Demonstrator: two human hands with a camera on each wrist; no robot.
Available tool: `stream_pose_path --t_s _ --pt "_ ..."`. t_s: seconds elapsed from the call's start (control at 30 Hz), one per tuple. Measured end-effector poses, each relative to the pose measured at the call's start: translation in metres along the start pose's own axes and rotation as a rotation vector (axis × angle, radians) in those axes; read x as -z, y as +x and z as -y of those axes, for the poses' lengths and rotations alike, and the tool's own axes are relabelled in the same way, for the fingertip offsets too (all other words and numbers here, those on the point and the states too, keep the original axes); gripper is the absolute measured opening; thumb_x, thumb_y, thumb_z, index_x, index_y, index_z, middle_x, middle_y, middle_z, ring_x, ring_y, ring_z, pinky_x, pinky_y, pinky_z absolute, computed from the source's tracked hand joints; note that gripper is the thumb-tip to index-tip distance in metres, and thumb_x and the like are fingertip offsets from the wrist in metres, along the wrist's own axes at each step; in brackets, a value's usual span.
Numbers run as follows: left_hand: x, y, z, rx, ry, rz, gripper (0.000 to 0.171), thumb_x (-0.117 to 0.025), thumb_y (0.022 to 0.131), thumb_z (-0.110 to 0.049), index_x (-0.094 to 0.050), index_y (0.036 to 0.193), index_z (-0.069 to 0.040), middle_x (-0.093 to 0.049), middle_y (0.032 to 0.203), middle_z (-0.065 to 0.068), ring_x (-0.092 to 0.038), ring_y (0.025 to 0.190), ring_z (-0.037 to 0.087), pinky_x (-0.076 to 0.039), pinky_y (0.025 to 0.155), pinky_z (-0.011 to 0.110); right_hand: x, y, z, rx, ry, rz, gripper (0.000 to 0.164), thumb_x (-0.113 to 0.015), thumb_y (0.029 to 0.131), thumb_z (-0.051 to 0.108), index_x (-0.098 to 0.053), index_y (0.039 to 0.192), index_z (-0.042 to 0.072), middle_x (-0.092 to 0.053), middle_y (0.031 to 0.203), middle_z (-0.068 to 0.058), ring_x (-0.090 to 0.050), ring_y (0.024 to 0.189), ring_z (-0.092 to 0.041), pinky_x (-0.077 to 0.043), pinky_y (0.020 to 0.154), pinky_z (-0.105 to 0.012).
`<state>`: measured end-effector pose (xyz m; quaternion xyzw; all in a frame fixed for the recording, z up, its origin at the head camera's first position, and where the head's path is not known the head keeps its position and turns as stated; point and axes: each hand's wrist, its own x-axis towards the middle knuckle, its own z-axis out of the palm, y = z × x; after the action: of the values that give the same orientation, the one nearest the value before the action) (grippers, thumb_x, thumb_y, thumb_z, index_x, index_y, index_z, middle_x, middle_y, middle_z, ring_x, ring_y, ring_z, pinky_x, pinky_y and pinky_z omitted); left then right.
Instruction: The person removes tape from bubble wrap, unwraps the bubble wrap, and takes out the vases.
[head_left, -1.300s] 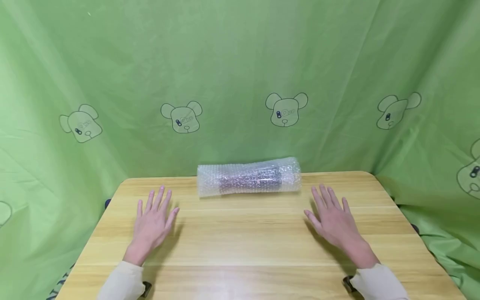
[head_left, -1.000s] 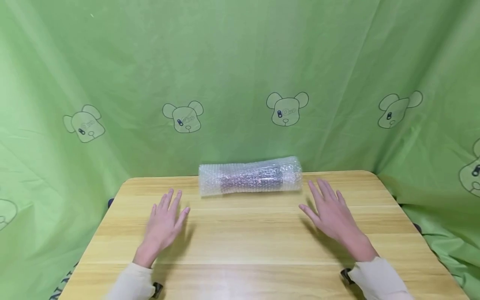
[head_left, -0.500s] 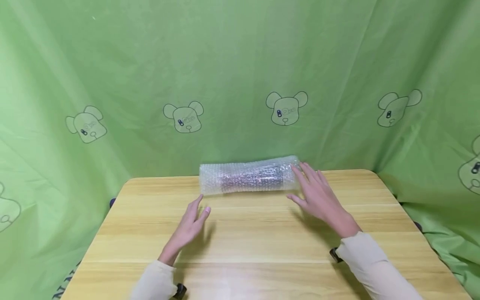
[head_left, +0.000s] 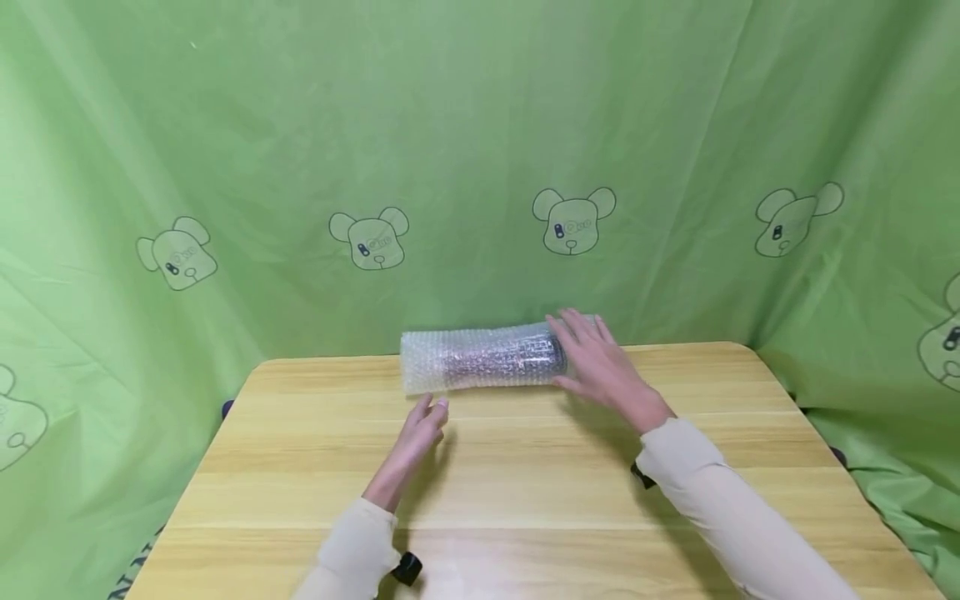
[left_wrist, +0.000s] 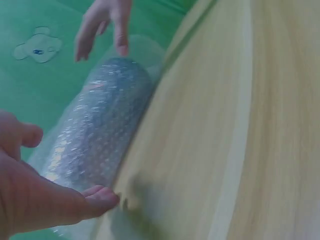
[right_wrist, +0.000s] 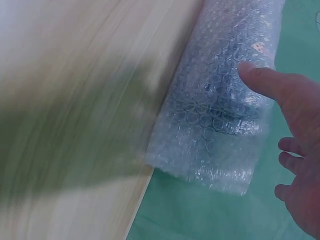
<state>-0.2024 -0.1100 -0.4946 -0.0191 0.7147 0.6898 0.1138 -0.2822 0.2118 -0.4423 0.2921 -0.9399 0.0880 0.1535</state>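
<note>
A long bundle in bubble wrap (head_left: 487, 358) lies crosswise along the far edge of the table, with something dark and purplish inside that the wrap blurs. My right hand (head_left: 603, 367) hovers over the bundle's right end, fingers extended across its top and thumb in front. Whether it touches the wrap I cannot tell. Just in front of the bundle's left end is my left hand (head_left: 415, 437), its fingers loosely bent. In the left wrist view the left thumb and fingers are spread on either side of the near end of the bubble wrap (left_wrist: 100, 125), not closed round it.
The wooden table (head_left: 517, 467) has rounded far corners. A green curtain (head_left: 465, 150) printed with bear heads hangs right behind the bundle and along both sides. Dark wrist straps, one at the left cuff (head_left: 407, 568), show beneath the sleeves.
Both hands have come forward and inward from the table's sides toward the bundle. The right now covers its right end; the left has reached its front left. The bundle has not moved.
</note>
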Motion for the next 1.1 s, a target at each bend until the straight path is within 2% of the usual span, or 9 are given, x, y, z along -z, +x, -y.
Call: stream_pose_path --t_s 0.03,0.2,0.27,0.5,0.63,0.73,0.83,0.97,1.1 --pt "-0.003 0.003 -0.001 0.012 -0.041 0.000 0.083 -0.047 0.109 -0.039 -0.003 0.158 0.011 -0.026 0.157 0.040 -0.032 0.145 0.051 -0.030 0.120 0.057 -0.001 0.003 0.000 0.002 -0.001 0.011 0.108 -0.090 0.077 0.034 -0.029 0.159 0.000 -0.028 0.162 -0.028 -0.025 0.150 -0.045 -0.009 0.123 -0.064" --pt "-0.018 0.014 -0.001 0.092 -0.403 0.023 0.088 -0.048 0.109 -0.037 0.008 0.156 0.012 -0.012 0.160 0.040 -0.021 0.150 0.050 -0.021 0.124 0.055 -0.007 0.014 0.000 0.022 -0.040 0.052 0.110 -0.091 0.075 0.037 -0.030 0.158 -0.001 -0.030 0.161 -0.028 -0.026 0.149 -0.046 -0.014 0.122 -0.066" --pt "-0.023 0.019 -0.002 0.103 -0.514 0.013 0.091 -0.049 0.108 -0.038 0.011 0.155 0.012 -0.008 0.160 0.040 -0.016 0.150 0.050 -0.018 0.125 0.056 -0.008 0.018 0.001 0.027 -0.057 0.065 0.111 -0.091 0.075 0.039 -0.030 0.158 -0.001 -0.030 0.161 -0.028 -0.026 0.150 -0.045 -0.015 0.122 -0.066" --pt "-0.039 0.034 -0.009 0.144 -0.759 -0.096 0.101 -0.060 0.103 -0.040 0.012 0.158 0.007 -0.005 0.161 0.040 -0.015 0.152 0.047 -0.016 0.125 0.057 -0.013 0.027 0.003 0.021 -0.094 0.109 0.115 -0.089 0.075 0.044 -0.027 0.158 -0.004 -0.028 0.163 -0.025 -0.025 0.150 -0.044 -0.016 0.124 -0.062" --pt "-0.047 0.041 -0.016 0.184 -0.918 -0.121 0.105 -0.064 0.101 -0.039 0.012 0.160 0.001 -0.006 0.160 0.040 -0.013 0.153 0.047 -0.015 0.126 0.056 -0.013 0.029 0.003 0.015 -0.111 0.118 0.116 -0.089 0.074 0.045 -0.027 0.158 -0.004 -0.028 0.163 -0.025 -0.026 0.150 -0.044 -0.016 0.124 -0.062" --pt "-0.050 0.046 -0.021 0.196 -0.978 -0.121 0.104 -0.064 0.101 -0.040 0.012 0.162 -0.003 -0.001 0.161 0.041 -0.008 0.154 0.047 -0.012 0.126 0.055 -0.013 0.030 0.003 0.019 -0.108 0.127 0.117 -0.091 0.072 0.044 -0.028 0.158 -0.004 -0.028 0.162 -0.026 -0.027 0.150 -0.045 -0.016 0.124 -0.062" --pt "-0.053 0.050 -0.024 0.198 -1.006 -0.136 0.097 -0.063 0.101 -0.041 0.002 0.164 -0.005 0.002 0.160 0.042 -0.006 0.153 0.048 -0.012 0.126 0.057 -0.014 0.031 0.001 0.021 -0.095 0.132 0.117 -0.092 0.072 0.043 -0.029 0.157 -0.005 -0.030 0.162 -0.027 -0.027 0.149 -0.045 -0.017 0.123 -0.063" --pt "-0.058 0.058 -0.029 0.191 -1.035 -0.200 0.085 -0.063 0.102 -0.037 -0.016 0.163 -0.002 -0.006 0.161 0.041 -0.009 0.153 0.049 -0.012 0.125 0.059 -0.017 0.032 -0.003 0.017 -0.087 0.134 0.115 -0.093 0.071 0.041 -0.031 0.156 -0.005 -0.032 0.161 -0.027 -0.029 0.148 -0.046 -0.019 0.123 -0.063" --pt "-0.063 0.065 -0.030 0.170 -1.039 -0.282 0.079 -0.063 0.103 -0.031 -0.022 0.158 0.006 -0.016 0.160 0.038 -0.013 0.153 0.047 -0.011 0.126 0.055 -0.019 0.032 -0.005 0.030 -0.082 0.143 0.115 -0.095 0.070 0.038 -0.032 0.156 -0.006 -0.034 0.159 -0.028 -0.032 0.147 -0.046 -0.023 0.122 -0.061"
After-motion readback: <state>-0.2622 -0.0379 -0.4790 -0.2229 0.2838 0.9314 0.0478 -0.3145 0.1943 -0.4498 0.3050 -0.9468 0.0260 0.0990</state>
